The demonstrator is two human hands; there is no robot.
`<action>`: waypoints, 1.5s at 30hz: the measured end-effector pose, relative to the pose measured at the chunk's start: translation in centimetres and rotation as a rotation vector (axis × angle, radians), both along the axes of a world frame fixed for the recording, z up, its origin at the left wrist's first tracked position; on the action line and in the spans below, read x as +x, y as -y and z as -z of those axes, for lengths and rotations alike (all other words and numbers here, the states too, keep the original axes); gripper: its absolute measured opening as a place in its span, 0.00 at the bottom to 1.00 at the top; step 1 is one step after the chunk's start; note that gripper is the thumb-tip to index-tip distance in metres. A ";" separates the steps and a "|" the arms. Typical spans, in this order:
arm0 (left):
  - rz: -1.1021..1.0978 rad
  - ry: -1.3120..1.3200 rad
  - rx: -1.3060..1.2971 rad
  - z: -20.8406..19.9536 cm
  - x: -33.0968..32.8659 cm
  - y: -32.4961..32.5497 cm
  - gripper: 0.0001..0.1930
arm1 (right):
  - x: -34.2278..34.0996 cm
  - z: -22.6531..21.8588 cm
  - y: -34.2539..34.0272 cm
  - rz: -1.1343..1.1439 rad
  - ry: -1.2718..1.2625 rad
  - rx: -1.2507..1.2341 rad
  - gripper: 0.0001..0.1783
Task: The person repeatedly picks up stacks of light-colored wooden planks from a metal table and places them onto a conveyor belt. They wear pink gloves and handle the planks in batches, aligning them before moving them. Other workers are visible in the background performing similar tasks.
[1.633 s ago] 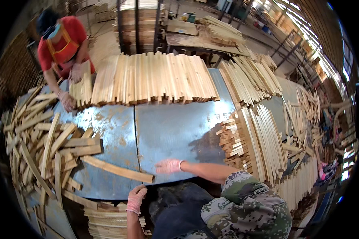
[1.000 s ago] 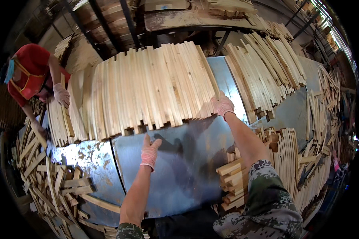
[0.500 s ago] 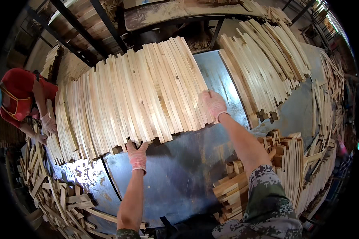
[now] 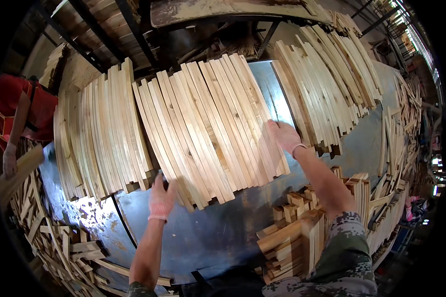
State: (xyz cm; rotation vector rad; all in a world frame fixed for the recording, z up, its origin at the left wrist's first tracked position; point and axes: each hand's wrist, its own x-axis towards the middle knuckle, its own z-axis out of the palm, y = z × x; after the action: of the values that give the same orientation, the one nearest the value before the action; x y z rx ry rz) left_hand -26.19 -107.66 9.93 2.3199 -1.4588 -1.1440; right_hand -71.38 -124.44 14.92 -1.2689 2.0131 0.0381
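A batch of pale wooden strips (image 4: pixel 208 133) lies side by side on the metal-topped table (image 4: pixel 198 237). My right hand (image 4: pixel 286 136), in a pinkish work glove, rests against the right side of this batch with its fingers stretched along the outermost strip. At the near left corner of the batch is my left hand (image 4: pixel 162 199), gloved alike, thumb and fingers apart, close to the strip ends. A narrow gap separates this batch from a second group of strips (image 4: pixel 101 133) on the left. Neither hand closes around a strip.
Another row of strips (image 4: pixel 317 94) lies to the right. Stacked short pieces (image 4: pixel 292 237) stand near my right forearm. Loose offcuts (image 4: pixel 59 237) are heaped at the lower left. At the left edge a co-worker in red (image 4: pixel 25 106) holds a board (image 4: pixel 22 171).
The batch between my hands has shifted right and nearer, parting from the left group. My right hand moved with it; my left moved slightly left. The co-worker's hands left the strips, and one holds a board.
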 end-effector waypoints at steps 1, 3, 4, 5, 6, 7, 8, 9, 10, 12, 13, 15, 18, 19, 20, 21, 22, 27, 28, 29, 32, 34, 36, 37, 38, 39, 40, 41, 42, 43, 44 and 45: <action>-0.068 0.124 -0.198 3.7 -0.1 1.0 0.42 | 0.0 3.1 -0.2 -0.017 -0.173 -0.354 0.46; -0.151 -0.006 0.033 1.9 -2.5 5.9 0.50 | 0.2 7.6 0.0 0.041 -0.292 -0.455 0.46; -0.187 -0.045 0.131 0.5 -3.5 7.3 0.50 | 0.6 8.6 0.3 0.066 -0.349 -0.505 0.45; -0.203 -0.150 0.054 1.6 -2.4 6.8 0.52 | 2.0 7.4 0.8 0.106 -0.249 -0.397 0.45; -0.177 -0.117 -0.022 3.3 -1.2 6.0 0.53 | 3.6 4.7 1.5 0.136 -0.152 -0.288 0.45; -0.142 -0.088 -0.106 5.2 -0.2 5.6 0.54 | 4.4 2.8 1.9 0.175 -0.062 -0.185 0.46; -0.191 -0.187 -0.149 5.8 -0.2 5.4 0.54 | 4.1 2.8 1.9 0.186 -0.006 -0.169 0.46; -0.240 -0.290 -0.196 6.5 -0.3 5.4 0.55 | 3.6 2.8 1.8 0.194 0.050 -0.153 0.47; -0.288 -0.392 -0.242 7.1 -0.3 5.3 0.56 | 3.3 2.7 1.7 0.198 0.108 -0.137 0.48; -0.466 -0.742 -0.254 5.6 -1.8 5.4 0.55 | 2.8 1.8 1.4 0.232 0.180 -0.074 0.49; -0.551 -0.766 -0.180 4.1 -2.0 5.4 0.53 | 2.7 1.5 1.4 0.246 0.220 -0.043 0.49; -0.550 -0.852 -0.186 2.7 -1.9 5.2 0.53 | 2.1 2.5 0.6 0.328 0.287 -0.073 0.49; -0.586 -0.890 -0.148 1.1 -2.0 5.1 0.51 | 1.8 2.2 0.3 0.363 0.400 -0.027 0.50; -0.585 -0.881 -0.148 1.4 -1.7 4.8 0.51 | 1.8 1.7 0.4 0.360 0.439 0.003 0.51; -0.585 -0.876 -0.150 1.5 -1.6 4.7 0.51 | 2.0 0.6 0.4 0.369 0.457 0.015 0.51; -0.594 -0.942 -0.188 0.9 -1.6 4.8 0.51 | 2.4 -0.4 0.2 0.379 0.477 0.033 0.51; -0.587 -0.939 -0.191 0.3 -1.7 4.6 0.51 | 2.6 -1.0 0.0 0.390 0.497 0.052 0.52; -0.547 -0.867 -0.228 -3.7 -1.2 3.9 0.51 | 2.6 -0.9 -1.1 0.370 0.499 -0.038 0.50; -0.543 -0.839 -0.235 -4.3 -0.9 3.6 0.51 | 2.8 -1.0 -1.1 0.370 0.468 -0.042 0.49; -0.542 -0.842 -0.262 -6.1 -0.8 3.2 0.52 | 3.5 -1.8 -1.1 0.353 0.404 -0.028 0.47; -0.554 -0.852 -0.352 -9.6 0.1 1.0 0.52 | 6.4 -5.5 -1.3 0.296 0.342 -0.037 0.40; -0.530 -0.834 -0.426 -11.6 0.9 -1.1 0.55 | 6.5 -6.2 -2.4 0.276 0.476 -0.084 0.34; -0.517 -0.823 -0.532 -13.2 2.0 -3.9 0.57 | 7.0 -6.4 -3.9 0.306 0.686 -0.155 0.26; -0.500 -0.815 -0.542 -15.2 2.2 -5.3 0.59 | 7.2 -5.9 -4.5 0.295 0.829 -0.223 0.23; -0.502 -0.818 -0.580 -16.8 2.6 -7.1 0.59 | 7.9 -6.1 -5.2 0.278 0.892 -0.236 0.21; -0.512 -0.815 -0.624 -18.3 3.0 -9.1 0.59 | 9.0 -7.7 -5.6 0.198 0.859 -0.226 0.20; -0.525 -0.811 -0.664 -19.5 3.3 -11.3 0.59 | 10.4 -9.0 -6.8 0.176 0.948 -0.243 0.18; -0.502 -0.777 -0.698 -20.5 3.9 -13.2 0.60 | 9.8 -8.3 -7.3 0.085 1.000 -0.273 0.17; -0.524 -0.772 -0.735 -21.4 4.4 -15.6 0.60 | 10.9 -9.3 -8.2 0.050 0.977 -0.224 0.16; -0.563 -0.756 -0.780 -22.2 4.5 -18.3 0.60 | 14.0 -12.5 -9.9 0.042 0.992 -0.238 0.13; -0.576 -0.759 -0.820 -23.7 4.8 -21.1 0.60 | 14.9 -13.4 -11.4 0.002 1.029 -0.282 0.13; -0.598 -0.760 -0.846 -24.7 4.8 -23.5 0.60 | 14.9 -13.3 -11.6 -0.103 1.025 -0.263 0.14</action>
State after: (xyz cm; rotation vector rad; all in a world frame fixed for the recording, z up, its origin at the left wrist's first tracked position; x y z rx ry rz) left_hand -21.43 -84.18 34.64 1.3363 -0.6706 -0.8293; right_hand -56.50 -112.80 28.19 -1.1832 1.0773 -0.7050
